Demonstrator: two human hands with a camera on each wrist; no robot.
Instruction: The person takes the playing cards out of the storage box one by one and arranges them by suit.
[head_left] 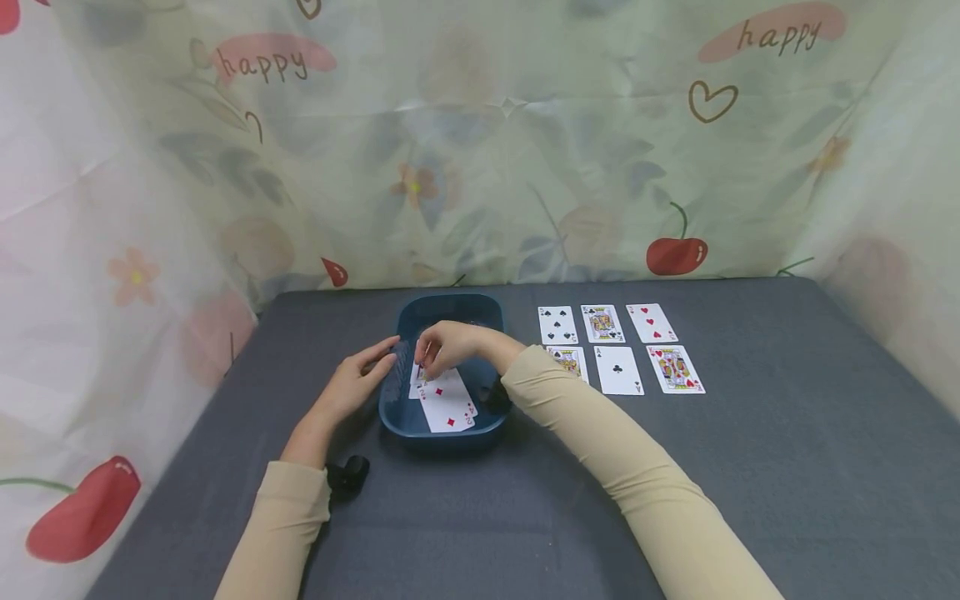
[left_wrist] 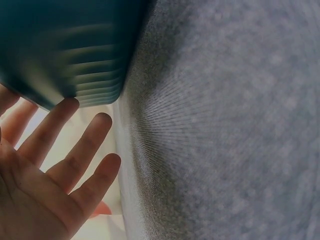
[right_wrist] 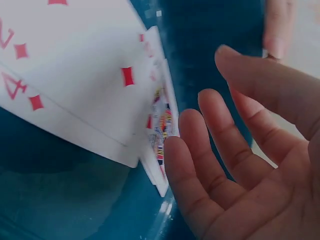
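A blue plastic basket stands on the table with several playing cards in it. On top lies a two of diamonds, overlapping a four of diamonds. Beside these, a face card leans by the basket wall. My right hand reaches into the basket, fingers loosely bent. Its fingertips are at the face card's edge, and the thumb stands apart from them. My left hand is at the basket's left side with its fingers extended, one fingertip touching the ribbed wall in the left wrist view.
Right of the basket, cards lie face up in two rows, among them a five of spades, a three of hearts, an ace of clubs and a king of hearts. My right forearm partly covers another face card. Patterned curtains surround the grey table.
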